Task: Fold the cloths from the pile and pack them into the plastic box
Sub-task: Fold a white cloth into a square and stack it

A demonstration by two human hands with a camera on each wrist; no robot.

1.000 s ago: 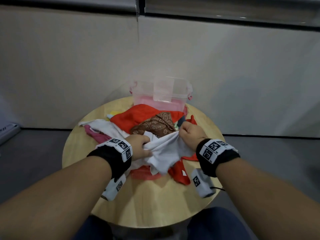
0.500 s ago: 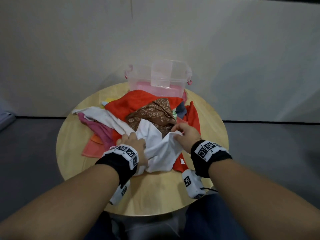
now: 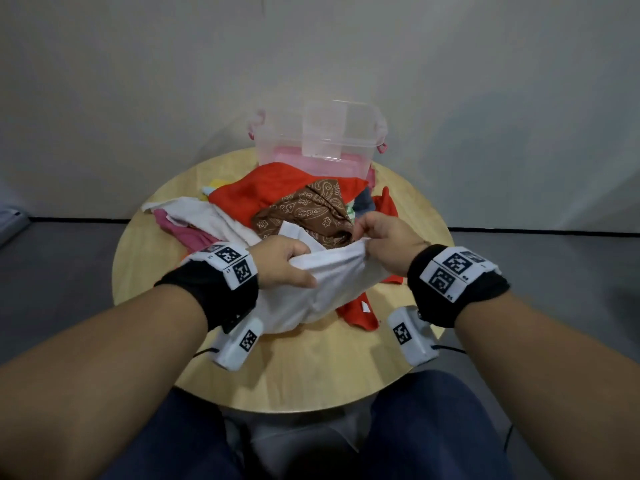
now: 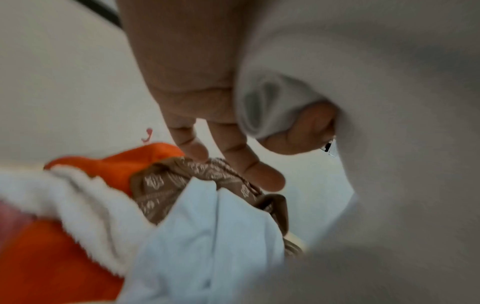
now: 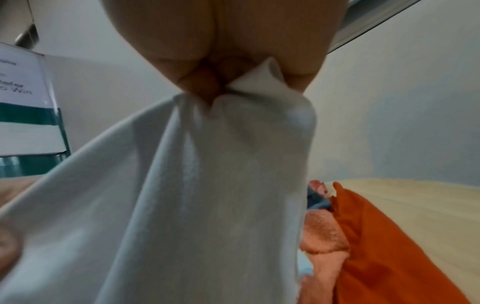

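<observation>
Head view showed my left hand (image 3: 284, 263) and my right hand (image 3: 388, 247) both pinching the top edge of a white cloth (image 3: 322, 289), held up over the pile (image 3: 277, 202) on the round table (image 3: 311, 368). Behind the pile sat the plastic box (image 3: 287, 147).

Both hands (image 3: 332, 258) have apparently lifted the white cloth (image 3: 311, 292) off the pile (image 3: 277, 199)

A plain pale wall (image 3: 138, 81) fills the top of the frame. Below it runs a grey floor (image 3: 52, 289). In the middle stands a round wooden counter (image 3: 311, 368).
</observation>
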